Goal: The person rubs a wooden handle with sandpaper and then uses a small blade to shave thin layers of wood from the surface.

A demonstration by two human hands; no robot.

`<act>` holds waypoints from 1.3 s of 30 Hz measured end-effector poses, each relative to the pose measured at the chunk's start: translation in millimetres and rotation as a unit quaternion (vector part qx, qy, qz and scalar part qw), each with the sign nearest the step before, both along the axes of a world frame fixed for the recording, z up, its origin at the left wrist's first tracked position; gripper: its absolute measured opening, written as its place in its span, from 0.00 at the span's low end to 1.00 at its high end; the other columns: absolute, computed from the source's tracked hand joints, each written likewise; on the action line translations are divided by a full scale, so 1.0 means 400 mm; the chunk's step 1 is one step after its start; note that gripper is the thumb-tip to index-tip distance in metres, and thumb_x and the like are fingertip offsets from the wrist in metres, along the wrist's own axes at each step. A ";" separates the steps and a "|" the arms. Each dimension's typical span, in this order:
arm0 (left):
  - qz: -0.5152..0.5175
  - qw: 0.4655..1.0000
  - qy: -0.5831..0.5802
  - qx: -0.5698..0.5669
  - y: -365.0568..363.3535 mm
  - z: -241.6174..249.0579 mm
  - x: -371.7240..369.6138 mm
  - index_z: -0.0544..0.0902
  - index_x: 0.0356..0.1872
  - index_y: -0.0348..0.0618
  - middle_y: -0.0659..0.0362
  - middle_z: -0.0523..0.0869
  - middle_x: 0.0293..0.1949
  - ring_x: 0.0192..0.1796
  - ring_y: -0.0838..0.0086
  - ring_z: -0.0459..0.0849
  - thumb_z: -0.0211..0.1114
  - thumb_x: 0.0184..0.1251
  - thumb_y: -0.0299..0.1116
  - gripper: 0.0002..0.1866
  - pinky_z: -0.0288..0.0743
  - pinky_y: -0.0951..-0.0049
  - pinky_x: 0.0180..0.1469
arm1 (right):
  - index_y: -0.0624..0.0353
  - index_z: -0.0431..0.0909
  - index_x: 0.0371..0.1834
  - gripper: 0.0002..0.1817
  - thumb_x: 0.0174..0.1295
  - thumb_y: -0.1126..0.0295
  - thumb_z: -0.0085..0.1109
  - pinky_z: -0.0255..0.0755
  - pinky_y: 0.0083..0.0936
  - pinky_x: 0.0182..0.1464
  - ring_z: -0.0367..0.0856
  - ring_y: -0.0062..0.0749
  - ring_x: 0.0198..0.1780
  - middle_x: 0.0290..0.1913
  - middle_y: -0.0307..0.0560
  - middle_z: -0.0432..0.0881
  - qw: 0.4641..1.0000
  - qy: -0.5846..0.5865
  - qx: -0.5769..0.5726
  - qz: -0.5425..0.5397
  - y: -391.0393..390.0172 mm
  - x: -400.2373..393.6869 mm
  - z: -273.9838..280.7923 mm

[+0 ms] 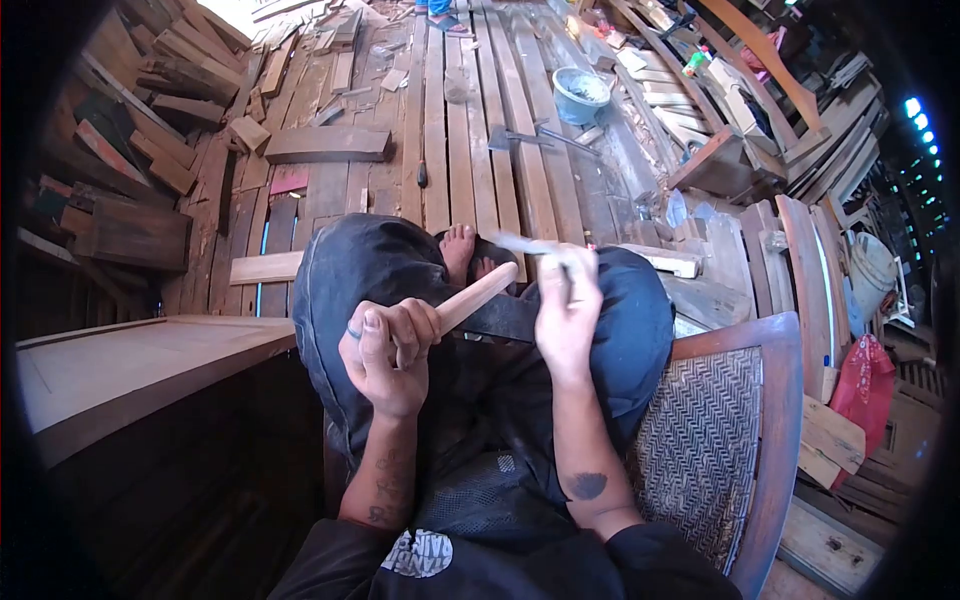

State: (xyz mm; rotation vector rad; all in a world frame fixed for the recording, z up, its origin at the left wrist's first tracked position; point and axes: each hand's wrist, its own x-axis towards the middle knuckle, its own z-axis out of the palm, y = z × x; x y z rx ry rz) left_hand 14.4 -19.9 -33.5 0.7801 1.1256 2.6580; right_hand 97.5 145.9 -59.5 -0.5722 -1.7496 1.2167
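My left hand is closed around a pale wooden stick, whose rounded end points up and to the right over my lap. Close beside that end, my right hand grips a knife. Its thin, light blade is smeared by motion and reaches left, just above the stick's tip. The knife's handle is mostly hidden in my fingers. Both hands are above my knees, in dark trousers.
A woven-seat chair is under me and a wooden panel stands at left. On the plank floor lie a thick wood block, a dark-handled tool and a metal-headed tool. A bucket stands ahead; another person's foot shows beyond.
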 end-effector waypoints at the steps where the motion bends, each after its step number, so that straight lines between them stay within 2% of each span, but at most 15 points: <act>1: 0.001 1.000 0.003 -0.003 0.000 0.000 0.000 0.67 0.29 0.48 0.66 0.61 0.15 0.19 0.75 0.63 0.46 0.91 0.40 0.21 0.68 0.65 0.32 | 0.68 0.86 0.53 0.10 0.79 0.77 0.56 0.77 0.32 0.60 0.83 0.38 0.55 0.50 0.53 0.82 0.999 -0.001 0.018 -0.036 0.008 -0.002 -0.012; 2: 0.002 1.000 0.006 -0.004 0.002 0.002 0.000 0.67 0.29 0.48 0.66 0.61 0.15 0.19 0.75 0.63 0.46 0.91 0.40 0.21 0.67 0.65 0.32 | 0.68 0.86 0.53 0.10 0.78 0.77 0.56 0.77 0.34 0.61 0.84 0.40 0.56 0.51 0.54 0.83 0.997 -0.002 0.037 -0.073 0.020 0.000 -0.021; 3: 0.004 1.000 0.007 -0.005 0.003 0.005 0.000 0.67 0.29 0.48 0.66 0.61 0.15 0.19 0.75 0.63 0.46 0.91 0.41 0.21 0.67 0.65 0.32 | 0.69 0.86 0.52 0.10 0.77 0.79 0.56 0.78 0.36 0.62 0.84 0.45 0.57 0.52 0.55 0.83 0.986 -0.040 0.149 -0.056 0.028 0.003 -0.012; 10: -0.020 0.999 -0.004 0.047 -0.001 -0.012 -0.008 0.71 0.31 0.42 0.65 0.64 0.16 0.21 0.74 0.66 0.46 0.91 0.37 0.21 0.69 0.63 0.32 | 0.69 0.88 0.53 0.12 0.76 0.79 0.54 0.80 0.32 0.61 0.91 0.38 0.54 0.50 0.55 0.92 0.979 -0.033 -0.082 0.183 -0.012 0.018 0.004; 11: -0.020 0.999 -0.003 0.047 -0.001 -0.011 -0.009 0.71 0.31 0.42 0.65 0.64 0.16 0.21 0.74 0.66 0.46 0.91 0.37 0.21 0.69 0.64 0.32 | 0.73 0.86 0.55 0.13 0.79 0.78 0.54 0.78 0.26 0.62 0.88 0.28 0.54 0.52 0.48 0.92 0.975 -0.002 -0.066 0.213 -0.006 0.022 0.006; 15: -0.025 0.999 -0.002 0.038 -0.001 -0.011 -0.006 0.71 0.30 0.42 0.64 0.65 0.16 0.21 0.73 0.66 0.47 0.90 0.37 0.21 0.70 0.64 0.32 | 0.71 0.86 0.55 0.12 0.79 0.78 0.54 0.78 0.30 0.62 0.88 0.34 0.54 0.51 0.53 0.91 0.994 -0.062 0.007 0.095 -0.003 0.008 0.008; 18: -0.017 0.999 0.025 -0.012 -0.007 -0.002 -0.004 0.69 0.29 0.48 0.68 0.62 0.15 0.18 0.76 0.63 0.48 0.90 0.45 0.22 0.68 0.66 0.32 | 0.70 0.87 0.54 0.11 0.79 0.77 0.56 0.78 0.28 0.61 0.88 0.34 0.54 0.53 0.53 0.90 0.986 0.003 0.084 0.143 -0.007 0.007 -0.002; 19: -0.022 0.999 0.033 -0.006 -0.010 -0.008 -0.005 0.70 0.30 0.47 0.68 0.62 0.15 0.18 0.76 0.63 0.47 0.90 0.45 0.22 0.68 0.65 0.32 | 0.67 0.88 0.53 0.12 0.75 0.81 0.55 0.80 0.31 0.57 0.90 0.38 0.53 0.49 0.51 0.90 0.983 0.017 0.066 0.169 -0.011 0.008 0.001; 23: -0.046 0.997 0.057 0.023 -0.009 -0.021 -0.009 0.71 0.33 0.46 0.68 0.63 0.15 0.18 0.77 0.64 0.45 0.90 0.47 0.22 0.68 0.65 0.32 | 0.65 0.88 0.53 0.12 0.75 0.81 0.56 0.79 0.31 0.54 0.88 0.36 0.47 0.45 0.51 0.88 0.992 -0.088 0.055 0.069 0.000 0.006 0.009; 26: -0.055 0.996 0.040 0.061 -0.011 -0.020 -0.006 0.72 0.34 0.42 0.65 0.67 0.17 0.20 0.74 0.67 0.50 0.89 0.51 0.24 0.69 0.64 0.32 | 0.64 0.88 0.54 0.12 0.75 0.80 0.56 0.78 0.29 0.52 0.86 0.34 0.45 0.44 0.50 0.87 0.989 -0.016 0.038 0.142 0.004 0.010 -0.010; 27: -0.058 0.995 0.028 0.074 -0.014 -0.021 -0.005 0.73 0.33 0.41 0.64 0.69 0.18 0.21 0.73 0.68 0.52 0.89 0.53 0.26 0.70 0.63 0.31 | 0.64 0.88 0.54 0.12 0.76 0.79 0.56 0.78 0.29 0.51 0.85 0.34 0.43 0.44 0.49 0.87 0.978 0.025 -0.036 0.206 -0.004 0.015 0.005; 31: -0.065 0.995 0.024 0.070 -0.016 -0.024 0.001 0.73 0.35 0.41 0.64 0.70 0.18 0.21 0.74 0.68 0.52 0.89 0.54 0.26 0.69 0.64 0.32 | 0.69 0.87 0.56 0.12 0.78 0.80 0.55 0.76 0.28 0.60 0.85 0.32 0.52 0.48 0.47 0.87 0.989 -0.098 0.037 0.100 0.009 0.021 0.024; 35: -0.065 0.995 0.052 0.051 -0.014 -0.028 -0.006 0.73 0.34 0.43 0.66 0.68 0.16 0.19 0.76 0.66 0.47 0.89 0.52 0.24 0.69 0.65 0.32 | 0.65 0.87 0.55 0.12 0.78 0.76 0.54 0.75 0.26 0.51 0.83 0.30 0.43 0.44 0.46 0.84 0.971 0.016 -0.032 0.237 0.003 0.024 0.012; 38: -0.075 0.994 0.079 0.031 -0.017 -0.023 -0.003 0.72 0.32 0.45 0.68 0.67 0.15 0.18 0.77 0.66 0.46 0.89 0.51 0.24 0.68 0.65 0.31 | 0.65 0.87 0.55 0.12 0.78 0.76 0.55 0.76 0.28 0.53 0.83 0.31 0.45 0.45 0.46 0.84 0.987 -0.046 -0.032 0.152 0.009 0.023 0.032; 39: -0.081 0.992 0.092 0.031 -0.012 -0.017 -0.008 0.72 0.32 0.45 0.67 0.67 0.15 0.18 0.77 0.66 0.46 0.89 0.51 0.24 0.69 0.66 0.31 | 0.64 0.87 0.54 0.11 0.77 0.77 0.55 0.77 0.30 0.55 0.84 0.31 0.47 0.46 0.47 0.85 0.994 -0.047 0.020 0.097 0.010 0.016 0.032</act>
